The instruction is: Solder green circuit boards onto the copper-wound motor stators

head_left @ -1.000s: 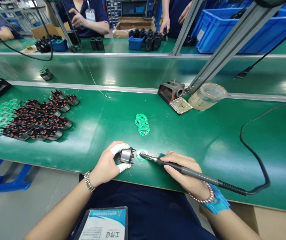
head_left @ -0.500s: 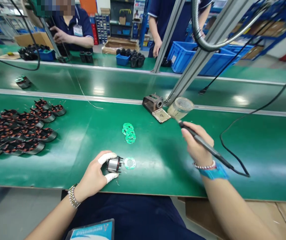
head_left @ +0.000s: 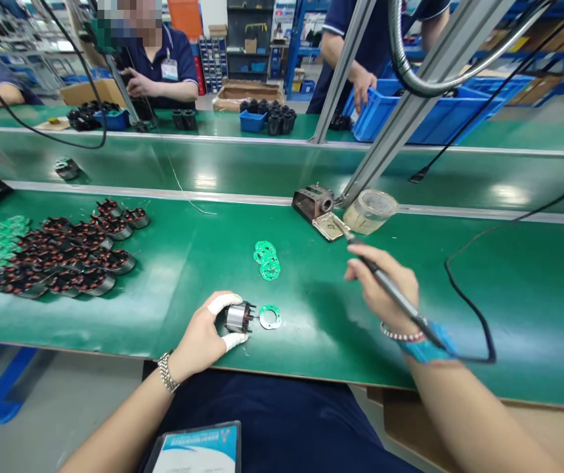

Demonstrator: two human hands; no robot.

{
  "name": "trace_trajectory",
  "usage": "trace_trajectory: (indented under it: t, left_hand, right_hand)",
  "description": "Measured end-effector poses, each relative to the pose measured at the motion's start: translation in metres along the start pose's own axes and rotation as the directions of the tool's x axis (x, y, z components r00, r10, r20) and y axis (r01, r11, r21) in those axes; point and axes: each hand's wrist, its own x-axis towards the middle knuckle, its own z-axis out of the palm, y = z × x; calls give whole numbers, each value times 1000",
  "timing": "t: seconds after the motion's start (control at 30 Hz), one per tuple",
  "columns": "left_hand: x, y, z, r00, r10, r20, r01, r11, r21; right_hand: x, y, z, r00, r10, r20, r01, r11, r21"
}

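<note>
- Head view, change: compared with the earlier frames, we find the soldering iron point(head_left: 400, 303) lifted away from the green ring-shaped circuit board point(head_left: 270, 317). Its tip now points far and left, above the mat and near the brass-filled tip tray point(head_left: 329, 226). Tip and board no longer touch.
- Left hand point(head_left: 201, 335): we see the fingers narrow, capped in white finger cots point(head_left: 220, 303), pinching the wound motor stator point(head_left: 239, 317) from its near and far sides, just above the green bench mat point(head_left: 410, 341).
- Right hand point(head_left: 385, 282): we see the fingers closed around the iron's grip in a pen hold, raised off the mat. Its black cable point(head_left: 452, 289) loops away to the right.
- Ring board: we locate it flat on the mat, just right of the stator and apart from it.
- Surroundings: we note a stack of loose green boards point(head_left: 266, 260) farther out, rows of wound stators point(head_left: 60, 256) to the left, and a clear plastic tub point(head_left: 370, 211) beside the iron stand point(head_left: 312, 202) at the far edge.
</note>
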Motion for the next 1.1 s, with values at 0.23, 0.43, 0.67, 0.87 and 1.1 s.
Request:
trace_trajectory:
  t: [0.23,0.43,0.67,0.87,1.1]
  left_hand:
    - [-3,12,4,994,-99,46,108,946,-306]
    - [0,15,6,996,7,86,-12,998,60]
    - [-2,9,6,1000,12,11,-16,916,401]
    - [-3,9,7,999,16,45,-35,892,450]
    - [-2,7,7,997,50,55,-69,898,434]
  right_hand:
    - [-44,-58,23,847,-391,360,251,891,379]
    - [-51,-74,38,973,-26,230,-40,961,274]
    - [-53,-86,45,900,177,397,-401,693,599]
    - [-48,-83,49,831,-21,557,-451,560,694]
    - [-36,-76,56,815,-173,553,-366,586,723]
